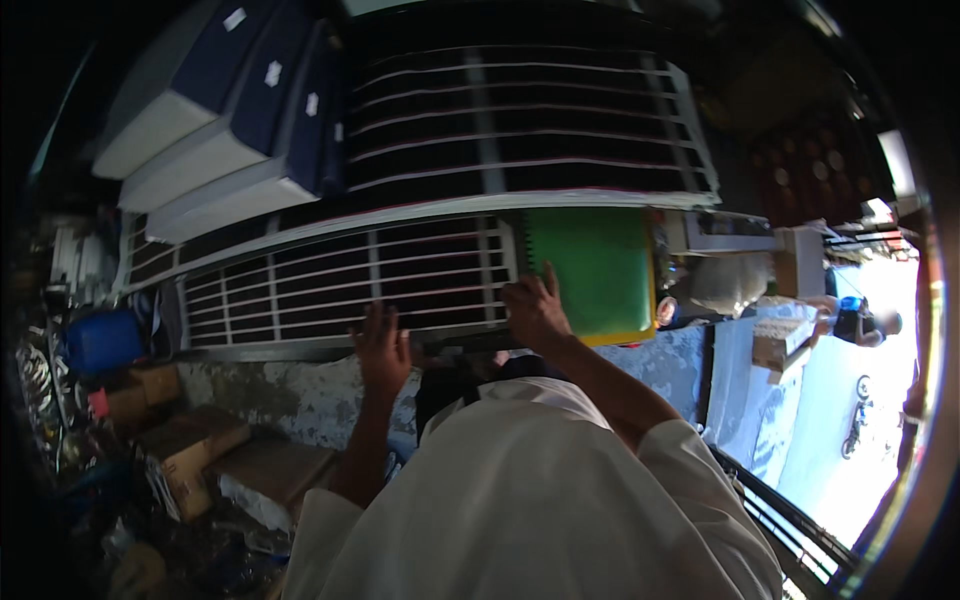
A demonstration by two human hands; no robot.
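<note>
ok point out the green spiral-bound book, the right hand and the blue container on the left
Green spiral-bound book (596,268): head view, middle of its cover
Right hand (538,314): head view, back of the hand
Blue container (105,342): head view, its side

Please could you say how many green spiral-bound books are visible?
1: the green spiral-bound book lies right of the lower white-lined panel, the right hand at its left edge. Others may be hidden.

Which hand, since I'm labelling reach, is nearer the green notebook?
Right hand: at the lower left edge of the green notebook; the left hand is farther to its left.
</note>
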